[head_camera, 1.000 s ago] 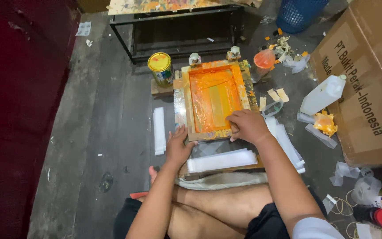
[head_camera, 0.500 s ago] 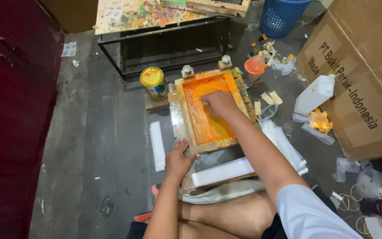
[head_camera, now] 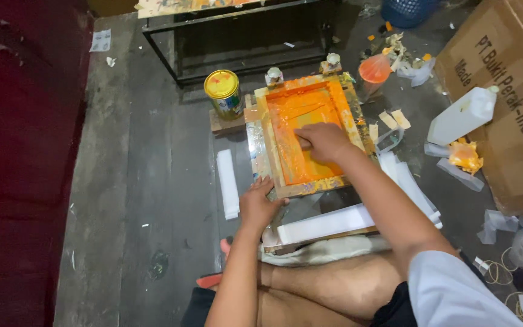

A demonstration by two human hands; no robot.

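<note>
Orange-inked screen frame (head_camera: 305, 134) under both hands

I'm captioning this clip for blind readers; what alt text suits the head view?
Seen from above, a seated person's right hand presses inside an orange-inked wooden screen frame on the floor while the left hand steadies its near corner. A yellow-lidded can and white bottle stand nearby.

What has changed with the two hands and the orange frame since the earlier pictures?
The right hand left the near edge of the orange screen frame and moved forward onto the orange mesh inside it. I cannot tell whether it grips anything. The left hand stayed at the frame's near left corner. The yellow can and white bottle kept their places.
</note>
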